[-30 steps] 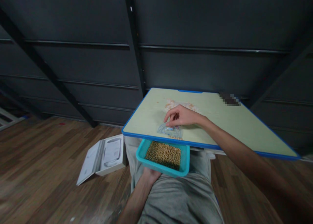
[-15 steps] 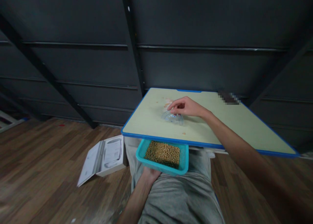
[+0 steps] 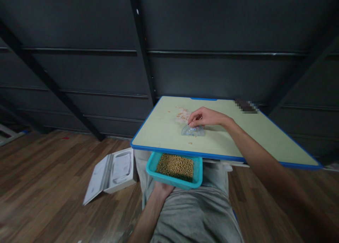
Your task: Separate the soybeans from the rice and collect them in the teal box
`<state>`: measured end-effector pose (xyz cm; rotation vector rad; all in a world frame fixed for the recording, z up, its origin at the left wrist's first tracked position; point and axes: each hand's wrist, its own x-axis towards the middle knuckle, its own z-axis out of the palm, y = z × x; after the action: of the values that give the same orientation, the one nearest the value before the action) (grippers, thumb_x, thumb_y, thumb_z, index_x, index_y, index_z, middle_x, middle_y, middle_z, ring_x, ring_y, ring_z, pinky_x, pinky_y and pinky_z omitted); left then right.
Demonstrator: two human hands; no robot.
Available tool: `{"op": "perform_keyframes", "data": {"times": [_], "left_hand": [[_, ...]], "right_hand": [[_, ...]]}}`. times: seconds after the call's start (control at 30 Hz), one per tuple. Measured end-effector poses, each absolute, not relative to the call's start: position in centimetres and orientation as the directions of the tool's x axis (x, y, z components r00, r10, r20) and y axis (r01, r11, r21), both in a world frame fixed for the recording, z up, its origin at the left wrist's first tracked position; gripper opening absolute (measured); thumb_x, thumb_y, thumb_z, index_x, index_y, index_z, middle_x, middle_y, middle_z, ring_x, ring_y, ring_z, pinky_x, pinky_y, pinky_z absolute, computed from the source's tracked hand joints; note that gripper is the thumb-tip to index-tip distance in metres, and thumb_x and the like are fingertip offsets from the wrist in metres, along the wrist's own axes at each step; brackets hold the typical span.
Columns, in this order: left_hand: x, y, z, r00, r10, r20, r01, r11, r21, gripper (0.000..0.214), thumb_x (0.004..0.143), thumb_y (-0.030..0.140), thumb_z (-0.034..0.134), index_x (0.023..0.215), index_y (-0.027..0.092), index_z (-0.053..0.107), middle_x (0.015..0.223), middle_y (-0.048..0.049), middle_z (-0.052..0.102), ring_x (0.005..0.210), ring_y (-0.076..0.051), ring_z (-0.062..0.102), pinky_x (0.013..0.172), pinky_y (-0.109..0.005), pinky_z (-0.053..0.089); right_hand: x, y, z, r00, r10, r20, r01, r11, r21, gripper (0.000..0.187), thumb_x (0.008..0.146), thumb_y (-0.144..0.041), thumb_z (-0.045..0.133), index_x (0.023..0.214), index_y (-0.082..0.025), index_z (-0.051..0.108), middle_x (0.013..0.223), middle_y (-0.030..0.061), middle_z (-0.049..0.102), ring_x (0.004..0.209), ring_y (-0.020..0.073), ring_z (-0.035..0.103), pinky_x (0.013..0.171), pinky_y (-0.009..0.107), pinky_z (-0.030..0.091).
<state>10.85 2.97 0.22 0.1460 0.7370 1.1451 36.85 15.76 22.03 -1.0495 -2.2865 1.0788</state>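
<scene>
My right hand (image 3: 202,117) pinches a clear plastic protractor (image 3: 192,131) near its curved edge, low over the pale yellow tabletop (image 3: 225,140). To its left lies a patch of whitish and orange-brown crumbs (image 3: 182,115), with a few loose bits around it. Below the table's front edge, my left hand (image 3: 163,189) grips a turquoise plastic basket (image 3: 197,172) from underneath; its fingers are hidden by the basket. Many small round tan beans (image 3: 177,166) lie inside the basket, which rests over my lap.
The table has a blue rim (image 3: 159,148). A blurred dark object (image 3: 247,106) lies at its back right. On the wooden floor to the left stands an opened white box (image 3: 121,169). A dark panelled wall (image 3: 106,70) rises behind the table.
My right hand has moved the protractor a little to the right, turning it so its straight edge faces me more. More of the crumb patch shows. My left hand and the basket barely moved.
</scene>
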Motion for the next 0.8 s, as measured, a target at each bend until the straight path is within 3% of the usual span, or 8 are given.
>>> {"op": "perform_keyframes", "data": {"times": [0.2,0.47,0.67,0.8], "left_hand": [[10.9,2.9,0.3,0.217,0.875,-0.432,-0.766,0.427,0.481,0.038,0.085,0.036,0.068,0.123,0.034,0.072,0.119,0.0002,0.082,0.127,-0.028,0.069,0.116,-0.045,0.052],[11.0,3.0,-0.1,0.244,0.873,-0.422,-0.764,0.441,0.471,0.028,0.085,0.037,0.067,0.111,0.034,0.075,0.101,0.0002,0.086,0.127,-0.029,0.069,0.118,-0.049,0.049],[10.9,2.9,0.1,0.259,0.863,-0.435,-0.75,0.463,0.473,0.032,0.086,0.036,0.064,0.116,0.033,0.074,0.102,-0.0005,0.086,0.127,-0.029,0.069,0.118,-0.049,0.049],[10.9,2.9,0.3,0.243,0.857,-0.455,-0.734,0.469,0.491,0.036,0.087,0.038,0.062,0.12,0.032,0.073,0.11,-0.0021,0.085,0.127,-0.029,0.068,0.117,-0.046,0.05]], "right_hand": [[35.8,15.1,21.8,-0.662,0.745,-0.082,0.453,0.31,-0.836,0.033,0.081,-0.043,0.083,0.097,-0.014,0.078,0.076,0.0048,0.075,0.065,0.0141,0.067,0.053,0.024,0.049],[33.3,13.7,21.1,-0.725,0.658,-0.203,0.426,0.196,-0.883,0.034,0.078,-0.041,0.085,0.095,-0.015,0.073,0.073,0.0043,0.076,0.059,0.0155,0.069,0.054,0.027,0.055],[32.7,13.4,21.1,-0.74,0.651,-0.171,0.391,0.208,-0.897,0.032,0.08,-0.041,0.083,0.096,-0.015,0.072,0.074,0.0041,0.075,0.059,0.0156,0.069,0.054,0.028,0.054],[33.1,14.0,21.7,-0.661,0.75,0.015,0.346,0.322,-0.881,0.028,0.083,-0.041,0.079,0.094,-0.016,0.074,0.073,0.0028,0.073,0.06,0.0134,0.063,0.056,0.028,0.051]]}}
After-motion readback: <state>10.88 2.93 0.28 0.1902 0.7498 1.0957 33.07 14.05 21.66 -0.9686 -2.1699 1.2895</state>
